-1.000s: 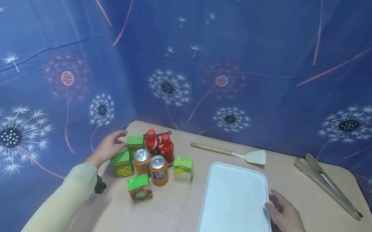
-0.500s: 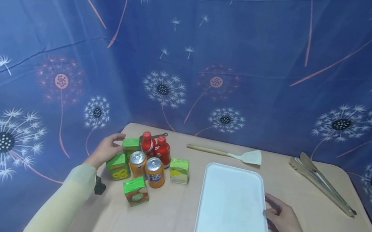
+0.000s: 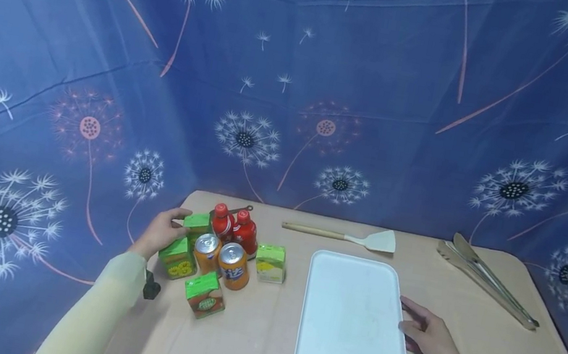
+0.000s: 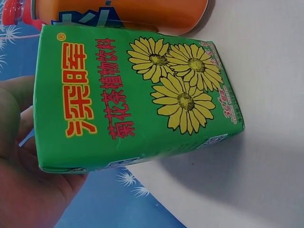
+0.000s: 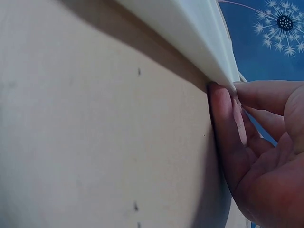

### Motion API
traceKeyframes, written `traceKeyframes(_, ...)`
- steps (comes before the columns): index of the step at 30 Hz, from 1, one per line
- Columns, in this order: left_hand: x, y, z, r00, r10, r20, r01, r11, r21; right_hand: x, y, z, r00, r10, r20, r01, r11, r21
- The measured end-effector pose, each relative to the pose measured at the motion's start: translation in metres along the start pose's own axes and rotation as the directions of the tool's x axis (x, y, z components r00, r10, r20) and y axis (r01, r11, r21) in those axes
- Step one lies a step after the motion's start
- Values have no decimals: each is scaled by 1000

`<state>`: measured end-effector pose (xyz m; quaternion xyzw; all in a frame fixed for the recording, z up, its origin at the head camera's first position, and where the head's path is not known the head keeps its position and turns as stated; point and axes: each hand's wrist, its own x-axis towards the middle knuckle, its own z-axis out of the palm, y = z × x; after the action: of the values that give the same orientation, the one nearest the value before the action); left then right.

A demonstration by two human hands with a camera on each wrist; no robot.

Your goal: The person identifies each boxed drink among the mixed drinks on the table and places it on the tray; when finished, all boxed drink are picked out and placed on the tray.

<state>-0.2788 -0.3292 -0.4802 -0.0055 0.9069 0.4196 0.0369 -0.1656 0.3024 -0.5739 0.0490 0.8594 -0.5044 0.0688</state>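
Note:
My left hand [image 3: 160,233] is at the far green drink carton [image 3: 196,223], thumb and fingers on either side of its left end. Nearer to me stands a chrysanthemum tea carton [image 4: 137,95], which hides part of that hand in the left wrist view. Two orange soda cans [image 3: 233,265], two red bottles [image 3: 245,233], a brown-fronted carton [image 3: 204,295] and a yellow-green carton [image 3: 270,264] cluster beside it. On the right, my right hand [image 3: 432,338] pinches the white tray [image 3: 354,333] by its right edge, thumb on the rim [image 5: 228,71] and a finger underneath.
A white-bladed spatula [image 3: 379,240] with a wooden handle lies along the back of the table [image 3: 255,347]. Tongs [image 3: 489,280] lie at the back right. Behind the red bottles a dark handle [image 3: 246,210] sticks out. Patterned blue cloth [image 3: 300,79] hangs behind.
The head view has shifted slightly, sliding the scene left and down. My left fingers have come closer around the far green carton. The right hand keeps its place at the tray edge.

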Motion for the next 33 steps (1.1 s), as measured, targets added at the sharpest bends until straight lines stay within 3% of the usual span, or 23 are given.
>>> traceKeyframes(17, -1, -15, 0, 1000, -18, -18, 18, 999, -29, 3, 2, 5, 998, 51, 24, -52, 997, 57)
traceKeyframes(23, 0, -15, -1, 1000, -12, -14, 12, 1000, -29, 4, 5, 4, 1000, 24, 10, -24, 999, 27)
traceKeyframes(33, 6, -9, 3, 1000, -5, -19, 4, 999, -47, 0, 7, -2, 999, 45, 10, -46, 994, 102)
